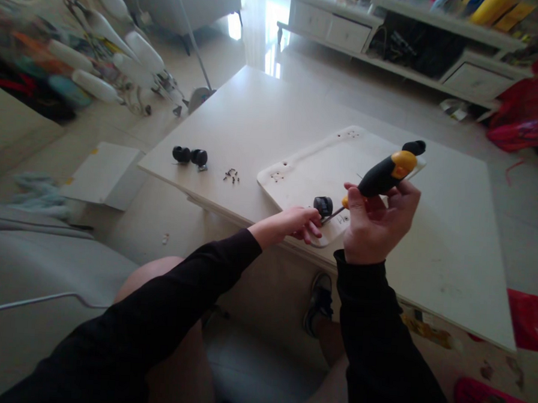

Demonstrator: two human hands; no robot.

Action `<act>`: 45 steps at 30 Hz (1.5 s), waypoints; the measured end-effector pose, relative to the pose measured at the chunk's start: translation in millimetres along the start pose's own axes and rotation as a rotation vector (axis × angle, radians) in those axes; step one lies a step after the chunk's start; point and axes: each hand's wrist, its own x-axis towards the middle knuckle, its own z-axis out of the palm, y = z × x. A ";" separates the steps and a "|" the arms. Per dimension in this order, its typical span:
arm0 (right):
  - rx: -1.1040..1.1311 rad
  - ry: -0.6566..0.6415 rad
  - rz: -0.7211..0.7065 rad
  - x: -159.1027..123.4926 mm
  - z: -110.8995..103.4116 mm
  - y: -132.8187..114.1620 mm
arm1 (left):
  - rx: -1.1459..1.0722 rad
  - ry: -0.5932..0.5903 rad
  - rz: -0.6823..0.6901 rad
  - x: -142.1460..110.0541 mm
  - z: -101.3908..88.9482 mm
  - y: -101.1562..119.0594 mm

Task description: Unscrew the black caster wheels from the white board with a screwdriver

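A screwdriver [381,173] with a black and yellow handle is gripped in my right hand [376,222], its shaft slanting down to the left. The tip reaches the foot of a black caster wheel [323,206] at the near corner of a white board [311,167]. Beside that caster and the tip, my left hand [299,223] has its fingers curled together; what they pinch is hidden. Another black caster [414,148] stands at the board's far right corner, partly behind the screwdriver handle. Small holes show at the board's left corners.
The board lies on a white table [452,235]. Two loose black casters [189,156] and several small dark screws [232,175] rest on its left part. A white box [103,175] is on the floor at left; a white cabinet [332,27] stands at the back.
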 end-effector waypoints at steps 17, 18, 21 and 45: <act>-0.090 -0.056 -0.034 -0.4 -1.5 -1.7 | 0.013 0.001 -0.003 0.8 0.0 0.5; -0.099 -0.062 -0.029 -1.0 -1.7 -2.8 | 0.014 0.004 -0.003 0.8 0.1 0.4; -0.094 -0.074 -0.037 -1.8 -1.7 -3.8 | 0.012 0.006 -0.004 1.1 0.4 -0.3; -0.071 -0.104 -0.065 -3.2 -2.4 -0.9 | 0.001 -0.007 -0.011 -1.0 1.4 1.1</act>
